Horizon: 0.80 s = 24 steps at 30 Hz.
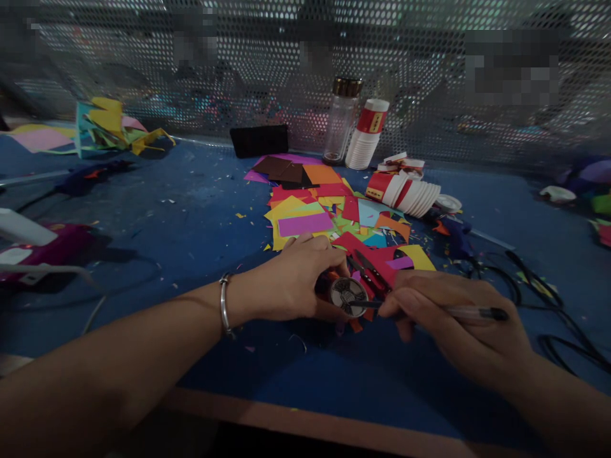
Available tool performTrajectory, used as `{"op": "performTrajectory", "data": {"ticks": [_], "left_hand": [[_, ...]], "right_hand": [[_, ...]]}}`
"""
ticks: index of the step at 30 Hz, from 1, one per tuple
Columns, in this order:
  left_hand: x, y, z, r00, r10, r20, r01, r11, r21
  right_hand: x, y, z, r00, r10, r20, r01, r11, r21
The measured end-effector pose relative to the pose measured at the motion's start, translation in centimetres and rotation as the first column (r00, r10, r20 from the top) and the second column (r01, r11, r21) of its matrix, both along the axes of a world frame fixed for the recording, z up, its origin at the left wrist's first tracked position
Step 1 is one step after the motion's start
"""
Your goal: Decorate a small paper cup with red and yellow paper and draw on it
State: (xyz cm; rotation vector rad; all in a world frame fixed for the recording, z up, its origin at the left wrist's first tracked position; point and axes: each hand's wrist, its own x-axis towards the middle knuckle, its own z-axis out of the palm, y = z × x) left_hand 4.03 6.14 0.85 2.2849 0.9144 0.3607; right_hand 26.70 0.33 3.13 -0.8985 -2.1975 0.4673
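Note:
My left hand (305,277), with a silver bracelet at the wrist, is closed around a small round piece (348,296) whose pale face carries a dark pattern. From the right, my right hand (443,312) grips a pen (477,313) between thumb and fingers. The pen's front end lies over the round face. Just beyond the hands, scissors (370,270) rest on red paper (351,245). Orange and purple paper bits show around and under the round piece. The fingertips of my left hand are partly hidden behind it.
Coloured paper sheets (305,224) and scraps cover the middle of the blue table (200,191). Behind them stand a glass bottle (340,124) and stacked paper cups (366,137); more cups (405,194) lie sideways. Glue guns (456,236) with black cables are at right and left.

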Motion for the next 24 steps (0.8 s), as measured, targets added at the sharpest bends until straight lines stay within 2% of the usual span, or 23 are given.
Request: {"op": "performTrajectory", "data": {"ticks": [17,24], "left_hand": [[0.08,0.0,-0.22,1.0,-0.008,-0.019,0.009,0.999,0.036],[0.03,-0.03,0.21,1.0,-0.002,0.016,0.002,1.0,0.016]], "right_hand": [[0.29,0.03,0.01,0.997,-0.075,0.029,0.074,0.997,0.015],[0.07,-0.11,0.27,0.999,-0.013,-0.046,0.015,0.999,0.037]]}}
